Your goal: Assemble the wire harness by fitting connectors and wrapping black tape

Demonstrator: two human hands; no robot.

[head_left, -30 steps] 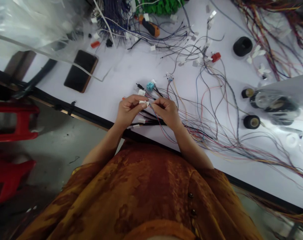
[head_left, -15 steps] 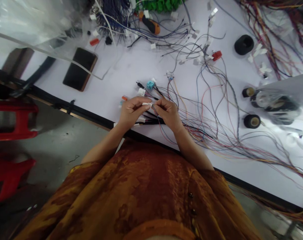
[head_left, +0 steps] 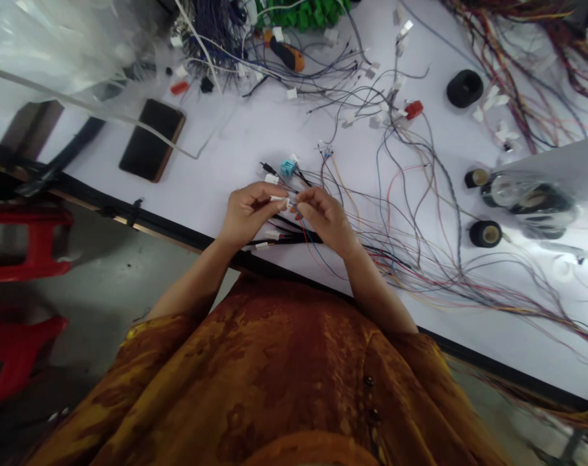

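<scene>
My left hand [head_left: 248, 212] is closed in a pinch on a small white connector [head_left: 277, 199] just above the white table's [head_left: 255, 139] near edge. My right hand [head_left: 323, 217] is pinched on thin coloured wires [head_left: 307, 241] right beside that connector, fingertips nearly touching the left hand's. The wires trail off to the right into a loose harness [head_left: 420, 259]. A teal connector [head_left: 288, 167] and a white one lie just beyond my hands.
A dark phone [head_left: 151, 139] lies at the left. An orange-handled tool [head_left: 286, 57] and green parts [head_left: 308, 13] sit at the back. Black tape rolls [head_left: 486, 233] [head_left: 464, 88] and a clear bottle [head_left: 531, 197] stand at the right. Red stools [head_left: 26, 239] are on the floor.
Both hands stayed together at the connector with only small finger shifts. The view moved slightly, so the table objects sit a little to the left.
</scene>
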